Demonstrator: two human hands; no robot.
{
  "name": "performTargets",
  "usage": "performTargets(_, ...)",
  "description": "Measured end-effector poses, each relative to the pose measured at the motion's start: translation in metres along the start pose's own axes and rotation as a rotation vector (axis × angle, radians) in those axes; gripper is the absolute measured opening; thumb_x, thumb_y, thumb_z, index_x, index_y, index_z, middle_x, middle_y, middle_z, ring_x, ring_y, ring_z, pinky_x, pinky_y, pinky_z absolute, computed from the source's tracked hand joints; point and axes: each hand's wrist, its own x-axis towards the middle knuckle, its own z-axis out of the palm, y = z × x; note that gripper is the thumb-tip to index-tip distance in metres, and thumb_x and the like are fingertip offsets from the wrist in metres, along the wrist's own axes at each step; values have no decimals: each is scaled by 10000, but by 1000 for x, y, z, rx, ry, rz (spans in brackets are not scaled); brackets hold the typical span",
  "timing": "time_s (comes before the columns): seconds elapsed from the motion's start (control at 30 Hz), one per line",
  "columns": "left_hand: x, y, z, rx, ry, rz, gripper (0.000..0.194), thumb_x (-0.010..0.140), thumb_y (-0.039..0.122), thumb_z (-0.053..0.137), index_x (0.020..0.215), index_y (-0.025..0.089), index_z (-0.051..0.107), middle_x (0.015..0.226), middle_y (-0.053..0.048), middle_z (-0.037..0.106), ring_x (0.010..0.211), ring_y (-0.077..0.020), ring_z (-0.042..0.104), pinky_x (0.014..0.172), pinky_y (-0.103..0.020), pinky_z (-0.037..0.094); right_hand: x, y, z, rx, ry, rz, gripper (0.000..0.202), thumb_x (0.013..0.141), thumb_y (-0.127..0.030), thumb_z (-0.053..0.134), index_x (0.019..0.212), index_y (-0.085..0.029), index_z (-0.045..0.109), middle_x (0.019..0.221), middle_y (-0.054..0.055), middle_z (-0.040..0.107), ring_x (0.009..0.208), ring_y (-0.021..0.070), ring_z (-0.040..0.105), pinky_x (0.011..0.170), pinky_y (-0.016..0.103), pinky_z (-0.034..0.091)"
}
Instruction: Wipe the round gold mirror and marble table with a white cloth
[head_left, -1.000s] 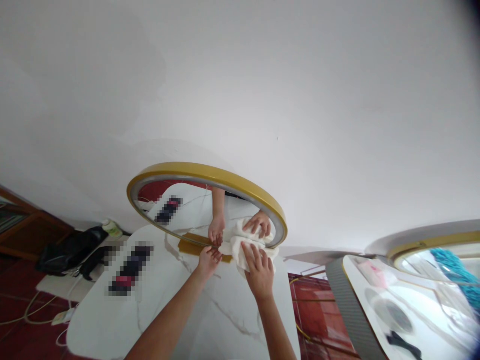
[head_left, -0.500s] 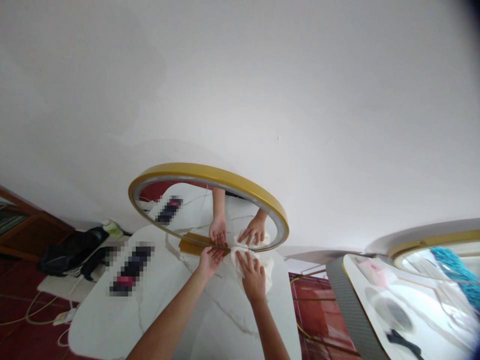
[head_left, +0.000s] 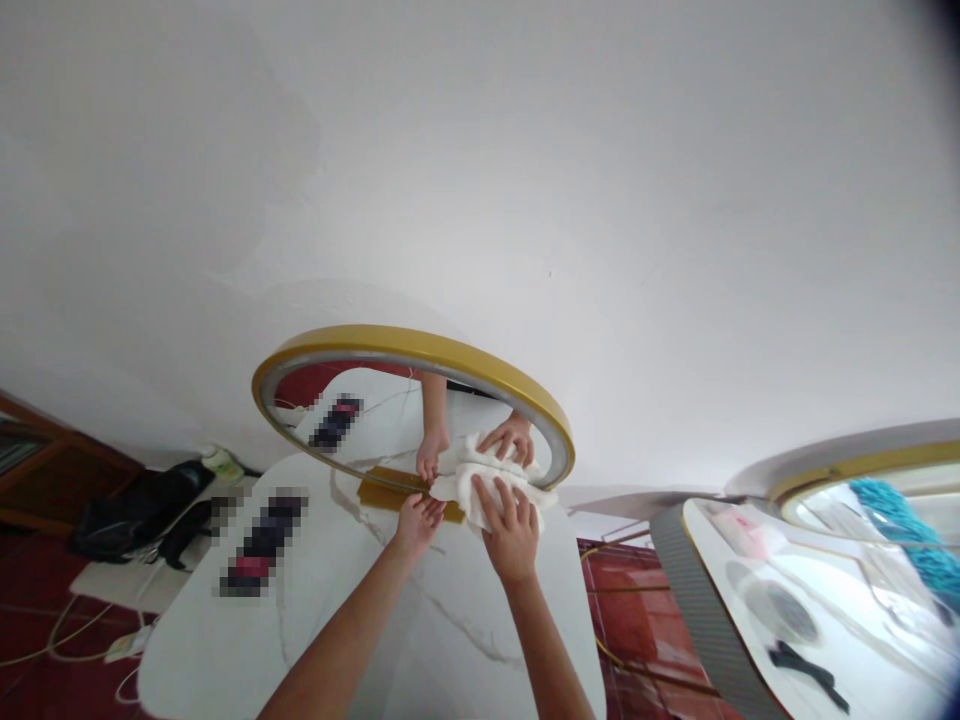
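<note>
A white cloth [head_left: 470,500] lies bunched at the centre of the frame, against the lower right edge of an oval-looking mirror [head_left: 390,410] with a gold frame. The right hand [head_left: 511,540] rests on it from above, its fingers slightly spread and bent over the folds; whether the thumb closes on it from below is hidden. Just beside, the left hand [head_left: 416,525] reaches to the gold base [head_left: 386,497] under the mirror, fingers drawn close together next to the cloth's narrow left end; I cannot tell whether they pinch it.

The mirror stands on a white, veined counter [head_left: 450,620], its top edge near the wall [head_left: 480,150] that fills the upper frame. The counter's surface stretches from the base down to the bottom of the frame, with open room between the two forearms. Its rounded right edge runs close by the right forearm, and past it the red floor [head_left: 637,610] shows as a strip before a second counter [head_left: 892,660] at lower right. To the left of the left forearm, well apart from both hands, a dark blurred patch [head_left: 262,545] lies near the counter's left edge. Beyond that edge, a black bag [head_left: 135,510] sits at lower left.
</note>
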Motion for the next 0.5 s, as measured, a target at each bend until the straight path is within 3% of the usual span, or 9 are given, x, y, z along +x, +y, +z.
performTargets(0.17, 0, 12, -14, -26, 53, 71, 108, 835, 179, 462, 828, 164, 568, 773, -48, 624, 670, -148, 634, 630, -264, 498, -32, -15, 50, 8, -184, 18, 847, 734, -33, 496, 1428, -420, 201, 1371, 10, 477, 1114, 255, 475, 840, 376, 417)
performTargets(0.27, -2, 32, -27, -33, 93, 107, 141, 838, 191, 453, 874, 167, 588, 869, -62, 646, 754, -156, 650, 668, -272, 499, -45, -25, 65, 13, -276, 65, 906, 698, 9, 496, 1428, -431, 187, 1366, 0, 485, 1096, 238, 497, 799, 341, 436)
performTargets(0.37, -6, 54, -38, -33, 107, 138, 145, 830, 187, 472, 895, 182, 602, 910, -52, 653, 791, -149, 651, 701, -275, 499, -39, -34, 61, 36, -281, 58, 915, 687, 15, 502, 1430, -425, 198, 1366, -7, 480, 1097, 246, 485, 819, 348, 438)
performTargets(0.5, -13, 75, -48, -27, 73, 162, 150, 813, 150, 508, 898, 199, 621, 921, -36, 664, 811, -140, 652, 721, -265, 496, -6, -48, 36, 88, -150, -20, 846, 729, -41, 526, 1429, -411, 231, 1370, 7, 460, 1135, 279, 436, 915, 403, 401)
